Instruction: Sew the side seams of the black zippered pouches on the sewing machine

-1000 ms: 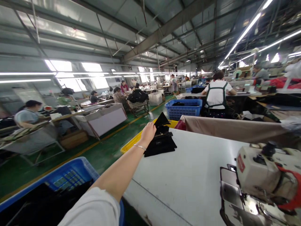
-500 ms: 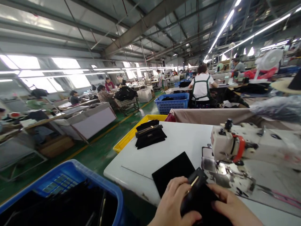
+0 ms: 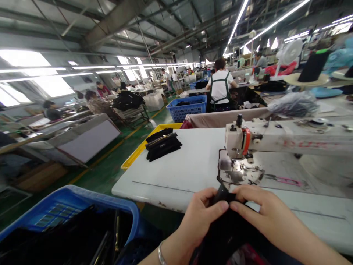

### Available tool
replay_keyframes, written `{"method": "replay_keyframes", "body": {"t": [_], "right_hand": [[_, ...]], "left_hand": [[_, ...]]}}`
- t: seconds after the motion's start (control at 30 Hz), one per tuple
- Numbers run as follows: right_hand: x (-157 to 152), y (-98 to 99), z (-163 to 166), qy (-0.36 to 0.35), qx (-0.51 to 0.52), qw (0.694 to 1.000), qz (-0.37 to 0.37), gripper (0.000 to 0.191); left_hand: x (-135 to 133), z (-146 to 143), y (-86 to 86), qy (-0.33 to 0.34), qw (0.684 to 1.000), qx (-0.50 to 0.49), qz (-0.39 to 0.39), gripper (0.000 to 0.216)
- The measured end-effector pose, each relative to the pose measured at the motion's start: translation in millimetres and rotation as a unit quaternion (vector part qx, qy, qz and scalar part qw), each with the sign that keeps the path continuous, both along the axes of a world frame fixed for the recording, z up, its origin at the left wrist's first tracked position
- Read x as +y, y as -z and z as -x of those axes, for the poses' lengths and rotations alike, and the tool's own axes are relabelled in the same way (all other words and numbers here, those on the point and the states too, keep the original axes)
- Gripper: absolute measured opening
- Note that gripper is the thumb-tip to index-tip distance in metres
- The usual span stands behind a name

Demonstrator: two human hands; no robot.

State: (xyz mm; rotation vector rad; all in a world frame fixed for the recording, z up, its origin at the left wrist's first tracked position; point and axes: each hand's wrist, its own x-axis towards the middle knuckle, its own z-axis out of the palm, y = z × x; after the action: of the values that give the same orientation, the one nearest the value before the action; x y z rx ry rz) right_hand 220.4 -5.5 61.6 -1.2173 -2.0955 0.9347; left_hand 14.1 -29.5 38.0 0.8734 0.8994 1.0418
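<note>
A piece of black fabric [image 3: 228, 230] hangs between my hands at the front edge of the white table [image 3: 190, 176]. My left hand [image 3: 202, 213] pinches its upper edge, thumb on top. Close beside it, my right hand [image 3: 253, 204] grips the same edge, the two thumbs almost touching. Much of the fabric droops toward my lap in dark shadow, so its full shape is hidden. Just beyond my fingers stands a white sewing machine [image 3: 237, 141] with an orange-red band. Black zippered pouches [image 3: 163, 146] lie stacked at the table's far left.
A blue basket [image 3: 135, 221] of black pieces stands at lower left. Pink-handled snips [image 3: 288, 180] lie right of the needle area. Behind the table are a yellow bin [image 3: 135, 154], another blue basket [image 3: 187, 108] and a seated person in white [image 3: 220, 88].
Both hands have drawn closer together and now pinch the fabric's upper edge. The black panel that lay on the table is no longer there. My view has turned to the right.
</note>
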Motion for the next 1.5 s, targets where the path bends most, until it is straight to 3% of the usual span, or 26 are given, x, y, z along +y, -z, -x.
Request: {"method": "replay_keyframes", "body": {"t": [0.1,0.27,0.53,0.93,1.07,1.17,1.27,1.37,1.43,1.5], "right_hand": [[-2.8,-8.2,-5.6,0.049,0.008,0.999,0.004,0.022],[-8.0,-13.1,-9.8,0.048,0.017,0.998,0.021,0.023],[-10.4,-13.0,-8.1,0.07,0.015,0.997,0.018,0.022],[-7.1,-6.6,-8.2,0.082,0.01,0.997,0.004,0.02],[-6.8,-4.3,-16.7,0.11,0.005,0.993,0.047,0.02],[-5.6,-2.1,-28.3,0.132,0.057,0.986,0.083,0.023],[-8.0,-0.4,-31.0,0.135,0.094,0.979,0.119,0.027],[-15.5,7.6,-8.6,0.106,0.155,0.961,0.202,0.018],[-19.8,19.5,17.3,0.076,0.224,0.935,0.264,0.015],[-19.7,33.4,38.1,0.063,0.256,0.922,0.284,0.018]], "left_hand": [[3.4,-1.6,-6.8,-0.047,0.999,0.005,-0.002,0.035],[5.7,-0.7,-16.0,-0.021,1.0,-0.002,-0.016,0.041],[8.0,1.3,-12.5,-0.078,0.997,-0.004,-0.001,0.032],[12.6,2.0,-11.2,-0.071,0.997,0.031,0.005,0.022],[13.9,2.3,-9.8,-0.066,0.996,0.058,-0.009,0.02],[14.1,5.9,-4.9,-0.059,0.994,0.093,-0.022,0.022],[17.1,15.5,-15.2,-0.032,0.984,0.165,-0.051,0.022],[29.5,29.6,-49.5,0.027,0.933,0.325,-0.151,0.015],[45.2,35.2,-71.7,0.101,0.838,0.465,-0.269,0.012],[65.4,32.7,-76.4,0.173,0.727,0.563,-0.353,0.013]]}}
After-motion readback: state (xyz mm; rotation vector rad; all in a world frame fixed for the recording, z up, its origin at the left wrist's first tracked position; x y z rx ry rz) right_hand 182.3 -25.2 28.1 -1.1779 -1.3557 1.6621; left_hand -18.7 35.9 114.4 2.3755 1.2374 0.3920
